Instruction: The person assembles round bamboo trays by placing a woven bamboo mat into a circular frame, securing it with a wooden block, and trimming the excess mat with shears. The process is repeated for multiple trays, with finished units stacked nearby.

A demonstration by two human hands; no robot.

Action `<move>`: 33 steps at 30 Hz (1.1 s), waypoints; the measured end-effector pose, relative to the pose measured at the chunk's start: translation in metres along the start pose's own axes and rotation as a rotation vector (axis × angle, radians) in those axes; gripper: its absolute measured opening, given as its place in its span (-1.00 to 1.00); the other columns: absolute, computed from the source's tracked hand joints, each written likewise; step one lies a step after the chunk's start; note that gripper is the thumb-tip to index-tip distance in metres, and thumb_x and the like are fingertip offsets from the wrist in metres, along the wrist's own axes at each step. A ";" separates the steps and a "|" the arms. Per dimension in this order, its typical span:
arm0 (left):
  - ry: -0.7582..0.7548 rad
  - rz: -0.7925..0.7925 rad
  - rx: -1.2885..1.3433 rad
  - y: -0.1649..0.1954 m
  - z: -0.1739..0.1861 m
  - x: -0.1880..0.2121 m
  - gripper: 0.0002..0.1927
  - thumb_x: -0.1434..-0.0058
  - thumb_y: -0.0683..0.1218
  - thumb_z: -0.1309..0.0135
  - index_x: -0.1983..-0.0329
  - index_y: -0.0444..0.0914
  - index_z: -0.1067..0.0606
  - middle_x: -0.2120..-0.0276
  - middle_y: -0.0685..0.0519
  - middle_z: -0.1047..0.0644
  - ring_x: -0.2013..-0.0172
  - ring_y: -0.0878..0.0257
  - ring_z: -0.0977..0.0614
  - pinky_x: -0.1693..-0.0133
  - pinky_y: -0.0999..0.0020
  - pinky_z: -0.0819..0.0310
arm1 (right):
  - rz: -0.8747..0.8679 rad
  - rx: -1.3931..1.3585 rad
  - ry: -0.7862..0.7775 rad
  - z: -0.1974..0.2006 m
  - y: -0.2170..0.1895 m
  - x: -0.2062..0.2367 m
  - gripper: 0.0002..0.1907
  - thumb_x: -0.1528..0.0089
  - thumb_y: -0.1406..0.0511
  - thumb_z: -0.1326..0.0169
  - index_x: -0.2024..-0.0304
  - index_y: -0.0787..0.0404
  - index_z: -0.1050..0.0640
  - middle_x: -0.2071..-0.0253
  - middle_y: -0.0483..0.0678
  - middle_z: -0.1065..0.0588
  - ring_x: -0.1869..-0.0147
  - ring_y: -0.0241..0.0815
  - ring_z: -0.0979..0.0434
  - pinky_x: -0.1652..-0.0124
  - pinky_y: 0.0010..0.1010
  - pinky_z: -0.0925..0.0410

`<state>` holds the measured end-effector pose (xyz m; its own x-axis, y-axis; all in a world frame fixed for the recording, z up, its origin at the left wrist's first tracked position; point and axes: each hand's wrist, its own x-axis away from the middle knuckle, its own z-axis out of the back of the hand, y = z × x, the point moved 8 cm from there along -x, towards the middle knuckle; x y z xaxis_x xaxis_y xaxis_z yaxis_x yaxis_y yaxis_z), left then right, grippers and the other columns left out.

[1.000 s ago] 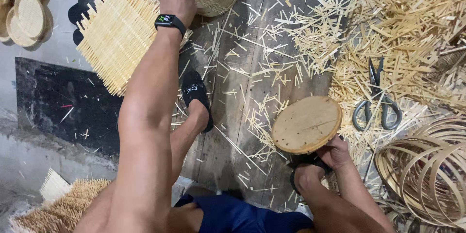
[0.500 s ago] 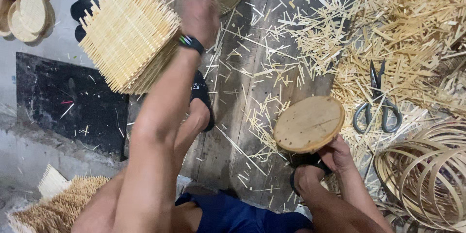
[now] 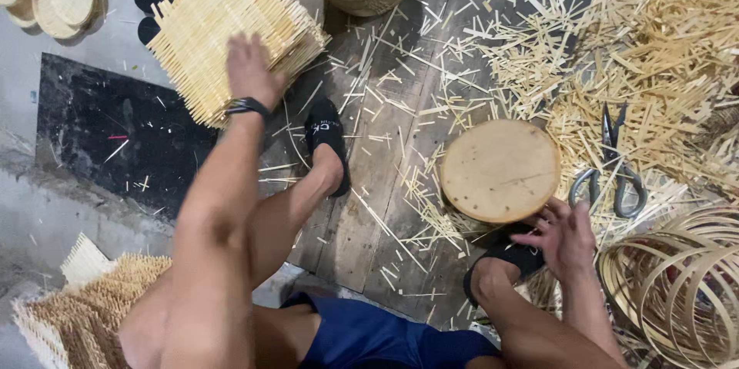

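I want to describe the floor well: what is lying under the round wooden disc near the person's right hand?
Under the round wooden disc, loose bamboo splints stick out at its lower left, on the plank floor. The right hand touches its lower edge. What supports the disc's middle is covered.
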<state>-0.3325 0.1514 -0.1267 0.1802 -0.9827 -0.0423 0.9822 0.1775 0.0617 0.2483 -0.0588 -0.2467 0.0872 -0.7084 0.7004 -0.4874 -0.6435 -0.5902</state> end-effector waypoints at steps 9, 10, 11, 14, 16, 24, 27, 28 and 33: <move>-0.171 -0.020 0.149 -0.070 0.028 0.000 -0.69 -0.19 0.05 -0.33 0.18 -0.27 -0.59 0.45 -0.18 -0.55 0.41 -0.15 -0.62 0.31 -0.03 -0.49 | -0.034 0.318 0.039 -0.027 0.027 -0.030 -0.56 -0.36 0.19 0.10 -0.16 0.36 -0.38 -0.01 0.21 -0.54 0.01 0.06 -0.63 0.11 -0.18 -0.59; -0.127 -0.102 0.057 -0.067 0.036 -0.002 -0.77 -0.29 0.00 -0.25 0.23 -0.27 -0.57 0.46 -0.19 -0.54 0.41 -0.16 -0.61 0.32 -0.02 -0.49 | -0.073 0.226 -0.032 -0.040 0.039 -0.036 -0.58 -0.36 0.17 0.11 -0.14 0.34 -0.38 0.01 0.23 -0.55 0.03 0.06 -0.65 0.10 -0.19 -0.59; -0.087 -0.183 -0.036 -0.064 0.043 -0.001 -0.81 -0.39 -0.05 -0.18 0.27 -0.28 -0.54 0.47 -0.20 -0.53 0.40 -0.16 -0.60 0.32 -0.02 -0.48 | -0.116 0.132 -0.102 -0.049 0.049 -0.039 -0.59 -0.36 0.16 0.12 -0.12 0.31 -0.38 0.03 0.25 -0.55 0.05 0.05 -0.66 0.10 -0.20 -0.60; 0.112 -0.272 -0.212 -0.067 0.073 0.003 -0.82 -0.37 -0.12 -0.08 0.35 -0.28 -0.50 0.43 -0.17 -0.56 0.37 -0.11 -0.62 0.32 0.01 -0.50 | -0.205 0.343 -0.121 -0.050 0.067 -0.040 -0.56 -0.40 0.14 0.05 0.05 0.49 -0.43 0.10 0.26 -0.60 0.13 0.04 -0.66 0.15 -0.21 -0.57; 0.142 -0.318 -0.284 -0.062 0.086 0.006 -0.83 -0.34 -0.13 -0.07 0.38 -0.25 -0.51 0.42 -0.14 -0.58 0.35 -0.07 -0.64 0.29 0.04 -0.52 | -0.174 0.354 -0.050 -0.036 0.066 -0.036 -0.61 -0.38 0.15 -0.01 0.05 0.42 -0.47 0.14 0.17 -0.56 0.16 -0.05 -0.61 0.17 -0.25 -0.54; -0.197 -0.336 -0.233 -0.008 0.025 0.041 -0.12 0.13 0.25 -0.40 -0.17 -0.33 -0.48 -0.06 -0.39 -0.47 -0.03 -0.32 -0.52 0.04 -0.13 -0.47 | -0.096 0.243 -0.060 -0.029 0.063 -0.028 -0.63 -0.39 0.15 -0.04 0.09 0.39 -0.46 0.21 0.09 -0.53 0.22 -0.11 -0.59 0.21 -0.28 -0.51; -0.414 -0.054 -0.213 -0.031 -0.008 0.042 0.01 0.12 0.21 -0.43 -0.35 -0.30 -0.34 -0.33 -0.38 -0.29 -0.24 -0.32 -0.41 -0.16 -0.08 -0.40 | -0.089 0.197 -0.073 -0.026 0.061 -0.028 -0.65 -0.40 0.17 -0.02 0.07 0.39 -0.47 0.21 0.11 -0.52 0.20 -0.07 -0.58 0.18 -0.25 -0.51; -0.518 0.078 -0.161 -0.044 -0.020 0.047 -0.02 0.04 0.16 -0.41 -0.40 -0.26 -0.30 -0.40 -0.33 -0.24 -0.31 -0.28 -0.38 -0.24 -0.02 -0.39 | -0.082 0.175 -0.066 -0.023 0.061 -0.027 -0.66 -0.39 0.18 -0.01 0.06 0.38 -0.47 0.20 0.11 -0.52 0.19 -0.07 -0.59 0.16 -0.23 -0.52; -0.434 0.004 -0.133 -0.054 -0.027 0.043 -0.41 -0.16 0.04 -0.27 -0.21 -0.30 -0.43 -0.18 -0.36 -0.43 -0.17 -0.24 -0.50 -0.17 0.00 -0.44 | -0.076 0.143 -0.044 -0.018 0.062 -0.030 -0.70 -0.40 0.21 0.02 0.07 0.38 -0.46 0.19 0.13 -0.52 0.17 -0.04 -0.58 0.14 -0.20 -0.51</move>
<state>-0.3766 0.1005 -0.1590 0.1727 -0.9081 0.3816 0.9850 0.1585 -0.0685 0.1995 -0.0725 -0.2969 0.1588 -0.6662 0.7286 -0.3492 -0.7282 -0.5897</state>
